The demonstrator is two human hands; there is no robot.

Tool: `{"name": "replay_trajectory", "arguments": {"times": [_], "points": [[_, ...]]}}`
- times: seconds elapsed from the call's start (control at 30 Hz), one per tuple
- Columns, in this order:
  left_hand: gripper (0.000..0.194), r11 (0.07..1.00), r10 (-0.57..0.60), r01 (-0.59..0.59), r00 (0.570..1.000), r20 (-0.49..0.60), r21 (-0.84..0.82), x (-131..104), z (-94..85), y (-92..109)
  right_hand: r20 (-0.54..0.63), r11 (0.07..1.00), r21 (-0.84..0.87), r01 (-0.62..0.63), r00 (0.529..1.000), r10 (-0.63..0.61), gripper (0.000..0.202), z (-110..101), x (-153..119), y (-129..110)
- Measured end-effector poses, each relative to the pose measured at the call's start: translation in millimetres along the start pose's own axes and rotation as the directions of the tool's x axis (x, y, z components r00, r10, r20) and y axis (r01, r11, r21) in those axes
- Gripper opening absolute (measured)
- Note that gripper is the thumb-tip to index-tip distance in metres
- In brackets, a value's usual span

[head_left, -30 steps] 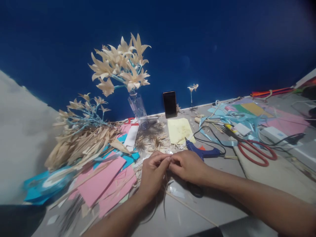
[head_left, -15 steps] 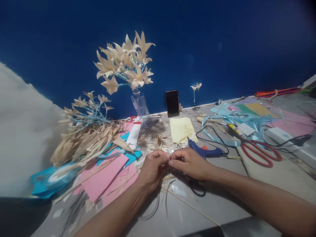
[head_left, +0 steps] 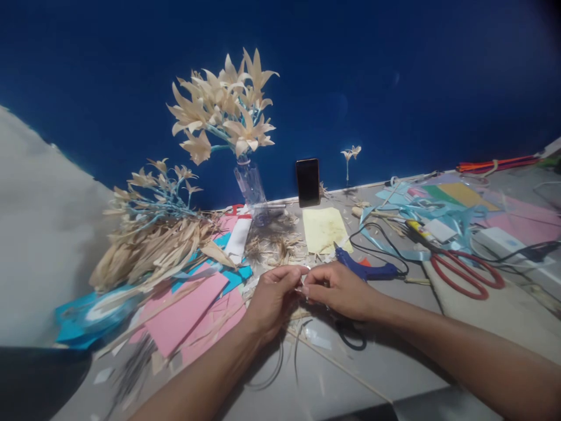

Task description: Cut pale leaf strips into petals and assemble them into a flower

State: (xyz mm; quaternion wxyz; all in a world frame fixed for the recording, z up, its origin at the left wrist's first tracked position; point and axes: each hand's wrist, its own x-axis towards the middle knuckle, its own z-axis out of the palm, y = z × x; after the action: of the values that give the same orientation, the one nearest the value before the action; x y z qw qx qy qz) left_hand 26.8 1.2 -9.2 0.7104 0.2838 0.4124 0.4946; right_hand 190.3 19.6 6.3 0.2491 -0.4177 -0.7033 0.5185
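Left hand (head_left: 272, 295), right hand (head_left: 340, 289) parted slightly this past second, both pinching a mostly hidden pale sliver (head_left: 301, 283). Fine work seemingly continues.

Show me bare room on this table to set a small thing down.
Best is the grey table between the stick and right forearm. A narrower bare strip lies between the glue gun, that forearm and the beige mat. It's crowded at left, with pink paper and husks, and at right rear, with ribbon and a white box.
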Motion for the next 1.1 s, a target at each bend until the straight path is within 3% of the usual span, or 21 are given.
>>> {"name": "replay_trajectory", "arguments": {"times": [0.13, 0.4, 0.5, 0.57, 0.67, 0.83, 0.97, 1.1], "points": [[0.027, 1.0, 0.012, -0.012, 1.0, 0.02, -0.009, 0.3, 0.3, 1.0, 0.016, 0.999, 0.02, -0.032, 0.999, 0.032, 0.018, 1.5, -1.0, -1.3], [0.035, 0.997, 0.036, -0.04, 0.998, -0.057, -0.067, 0.9, -3.4, 0.2, 0.03, 0.995, 0.095, -0.025, 0.999, 0.022, 0.017, 1.8, 0.4, -1.1], [0.057, 0.983, 0.053, -0.041, 0.997, 0.062, -0.179, -2.1, -3.5, 5.2, -0.012, 0.976, 0.216, -0.031, 0.999, 0.035, 0.021, 0.2, 3.1, -0.9], [0.066, 0.988, 0.055, -0.033, 0.988, 0.143, -0.151, -3.9, -3.1, 7.2, -0.064, 0.956, 0.293, -0.031, 0.997, 0.051, 0.026, -0.3, 4.9, -0.7], [0.051, 0.997, 0.059, -0.066, 0.986, 0.156, 0.04, -4.9, -2.9, 6.7, -0.115, 0.95, 0.313, -0.006, 0.992, 0.044, 0.029, 0.6, 5.9, -0.1], [0.03, 0.932, 0.162, -0.178, 0.984, 0.076, 0.315, -4.3, -1.8, 3.8, -0.147, 0.984, 0.173, 0.027, 0.989, -0.002, 0.024, 3.2, 4.1, 1.0], [0.023, 0.931, 0.171, -0.171, 0.985, 0.029, 0.321, -4.3, -1.2, 3.8, -0.132, 0.997, 0.063, -0.033, 0.99, 0.041, 0.025, 2.3, 3.8, 0.8], [0.024, 0.967, 0.094, -0.101, 0.995, 0.041, 0.233, -3.8, -2.7, 4.5, -0.078, 0.994, 0.07, -0.084, 0.993, 0.09, 0.023, 0.5, 4.1, 0.1]]}}
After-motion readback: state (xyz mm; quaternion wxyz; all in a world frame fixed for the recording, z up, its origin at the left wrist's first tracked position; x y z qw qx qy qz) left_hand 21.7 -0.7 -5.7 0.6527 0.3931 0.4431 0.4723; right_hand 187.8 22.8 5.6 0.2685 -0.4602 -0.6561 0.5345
